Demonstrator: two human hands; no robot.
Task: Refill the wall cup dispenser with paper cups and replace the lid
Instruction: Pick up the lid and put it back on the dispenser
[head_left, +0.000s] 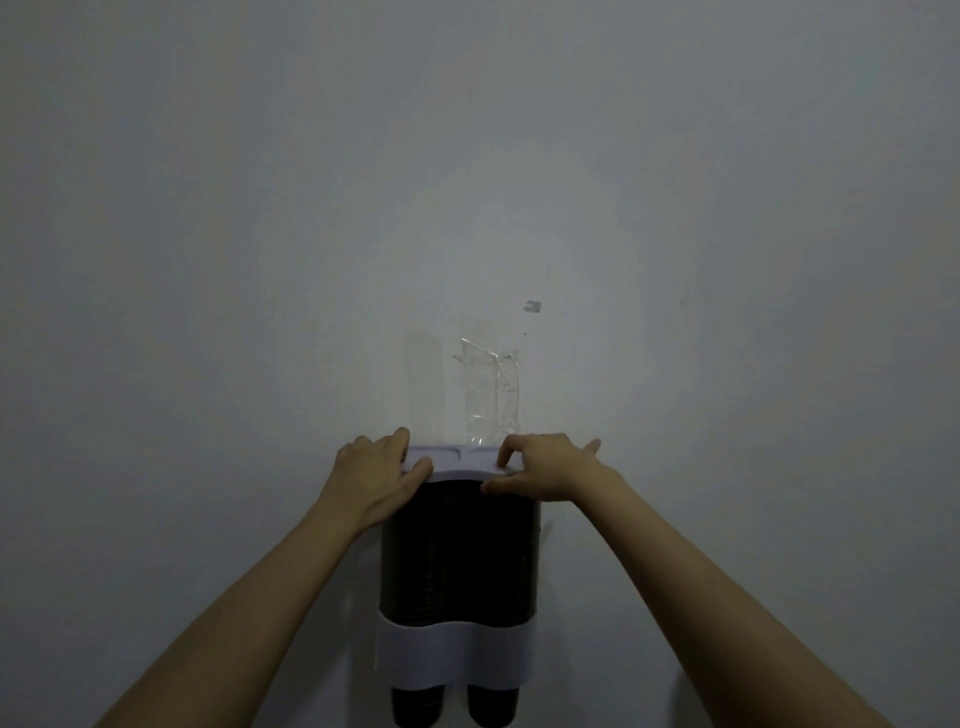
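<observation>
**Seating the lid on a full dispenser**

Head view: the wall cup dispenser (460, 551) is hanging on the wall (467, 156), its dark tube looking full of stacked paper cups (457, 701), whose bottoms are poking out under the white lower band (454, 652). The white lid (457, 461) is lying across the dispenser's top edge. The left hand (371, 480) is gripping the lid's left end, fingers curled over the top and thumb at the front edge. The right hand (540, 470) is pinching the right end, fingertips on top and thumb just beneath the front rim. Above the lid, strips of clear tape (491, 384) are clinging to the wall.

The step in hand appears to be closing the lid. To do it well, both hands should be pressing down evenly at the two ends, keeping the lid level so neither side is riding up. Whether the back edge is fully seated against the wall cannot be told here, so it is worth checking before letting go.
</observation>
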